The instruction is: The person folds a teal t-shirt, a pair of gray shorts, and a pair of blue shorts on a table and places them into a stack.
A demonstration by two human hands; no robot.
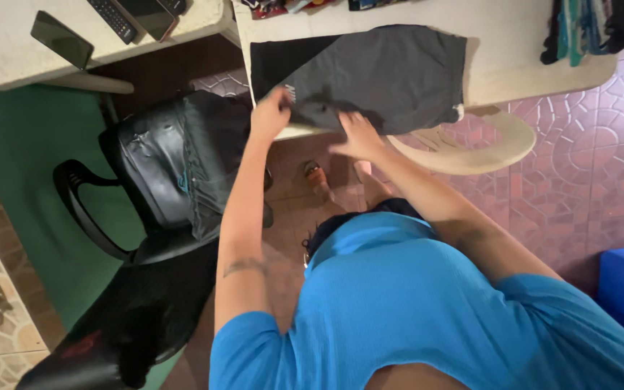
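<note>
A pale beige tabletop (514, 43) carries a dark grey pair of fabric shorts with a black panel (384, 72) lying flat across its near edge, with a black padded office chair (160, 173) draped in dark cloth standing to the left of the tabletop. A cream plastic chair (471, 144) sits tucked under the tabletop's near edge. At that edge the left hand (270, 114) pinches the hem of the shorts, and the right hand (359, 136) presses on the same hem just beside it, fingers closed into the cloth.
</note>
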